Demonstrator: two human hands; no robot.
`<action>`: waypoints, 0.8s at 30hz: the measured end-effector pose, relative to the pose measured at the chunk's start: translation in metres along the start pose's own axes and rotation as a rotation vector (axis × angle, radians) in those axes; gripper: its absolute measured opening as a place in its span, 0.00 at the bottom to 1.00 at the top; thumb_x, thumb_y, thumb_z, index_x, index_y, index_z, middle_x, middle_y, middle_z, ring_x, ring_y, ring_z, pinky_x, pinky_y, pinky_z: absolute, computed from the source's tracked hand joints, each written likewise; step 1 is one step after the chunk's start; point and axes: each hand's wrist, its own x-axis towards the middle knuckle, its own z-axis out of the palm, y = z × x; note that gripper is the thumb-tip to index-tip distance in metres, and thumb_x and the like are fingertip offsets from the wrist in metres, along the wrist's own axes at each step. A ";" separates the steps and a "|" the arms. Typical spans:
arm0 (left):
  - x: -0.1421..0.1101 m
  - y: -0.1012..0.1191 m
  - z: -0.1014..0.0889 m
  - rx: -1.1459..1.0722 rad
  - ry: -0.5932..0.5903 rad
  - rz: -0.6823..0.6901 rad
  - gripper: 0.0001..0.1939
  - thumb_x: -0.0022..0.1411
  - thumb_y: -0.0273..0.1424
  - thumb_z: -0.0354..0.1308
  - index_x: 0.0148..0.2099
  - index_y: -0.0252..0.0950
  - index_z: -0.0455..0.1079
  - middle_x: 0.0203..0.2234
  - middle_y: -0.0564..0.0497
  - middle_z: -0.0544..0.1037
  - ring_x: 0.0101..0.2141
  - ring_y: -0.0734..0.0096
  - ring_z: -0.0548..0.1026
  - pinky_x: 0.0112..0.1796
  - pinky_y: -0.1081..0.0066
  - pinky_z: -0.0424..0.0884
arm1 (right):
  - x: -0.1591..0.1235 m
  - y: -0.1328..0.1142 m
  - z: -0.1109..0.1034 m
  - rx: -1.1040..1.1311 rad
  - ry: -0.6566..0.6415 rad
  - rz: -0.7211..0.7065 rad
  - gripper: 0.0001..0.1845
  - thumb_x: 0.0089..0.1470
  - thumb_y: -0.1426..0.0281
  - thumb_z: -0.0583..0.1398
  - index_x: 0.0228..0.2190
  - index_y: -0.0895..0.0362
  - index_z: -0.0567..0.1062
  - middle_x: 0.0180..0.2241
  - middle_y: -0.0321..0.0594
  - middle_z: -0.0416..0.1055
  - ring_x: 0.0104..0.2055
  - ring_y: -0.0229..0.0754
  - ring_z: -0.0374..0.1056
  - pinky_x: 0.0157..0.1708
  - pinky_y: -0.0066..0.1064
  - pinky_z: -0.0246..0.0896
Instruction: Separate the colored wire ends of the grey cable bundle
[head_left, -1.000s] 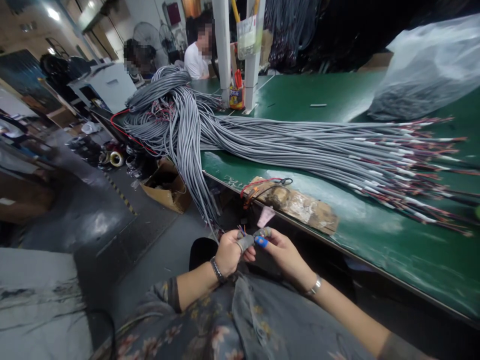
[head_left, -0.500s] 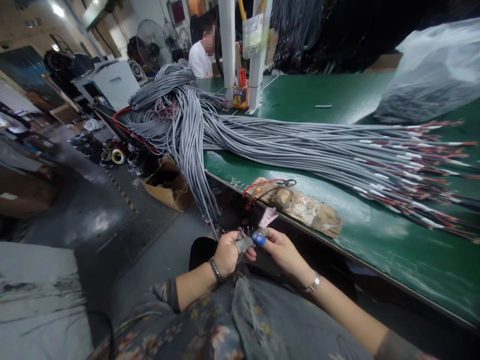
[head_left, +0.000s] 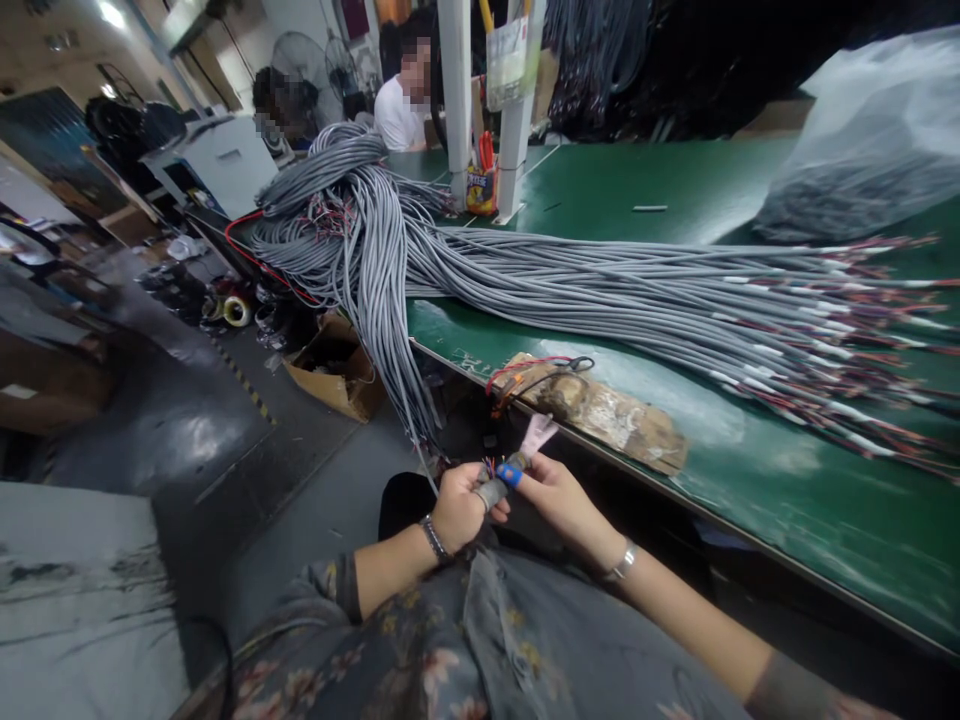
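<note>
Pinching coloured wires (head_left: pixel 490 466) at the frame's lower centre, the left hand (head_left: pixel 459 506) apparently steadies them for the right hand (head_left: pixel 555 497), whose closure on any cannot be confirmed. Grey cables (head_left: pixel 384 290) drape off the green bench (head_left: pixel 757 485), seemingly keeping ends within reach.

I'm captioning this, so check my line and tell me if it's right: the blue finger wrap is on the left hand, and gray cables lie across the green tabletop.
Not quite: the head view shows the blue finger wrap on the right hand. Gray cables do lie across the green tabletop.
</note>
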 end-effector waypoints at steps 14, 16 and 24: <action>0.003 -0.003 0.004 -0.112 0.060 -0.031 0.21 0.40 0.47 0.66 0.21 0.34 0.65 0.12 0.52 0.71 0.12 0.77 0.66 0.16 0.75 0.63 | -0.006 0.000 0.006 0.049 0.065 -0.058 0.19 0.39 0.54 0.67 0.20 0.56 0.70 0.16 0.32 0.62 0.20 0.35 0.53 0.23 0.30 0.49; 0.003 -0.002 0.005 -0.149 0.081 -0.035 0.21 0.39 0.46 0.67 0.21 0.34 0.65 0.12 0.52 0.70 0.12 0.77 0.65 0.16 0.75 0.62 | -0.006 0.003 0.006 0.112 0.092 -0.023 0.18 0.38 0.55 0.68 0.19 0.56 0.70 0.16 0.31 0.61 0.20 0.34 0.52 0.23 0.30 0.49; 0.001 0.012 0.004 -0.244 0.059 -0.066 0.19 0.35 0.42 0.68 0.20 0.33 0.67 0.09 0.53 0.69 0.10 0.80 0.62 0.12 0.78 0.56 | 0.006 0.011 -0.016 0.494 0.179 0.087 0.25 0.30 0.48 0.70 0.21 0.55 0.73 0.21 0.34 0.67 0.22 0.36 0.58 0.25 0.30 0.58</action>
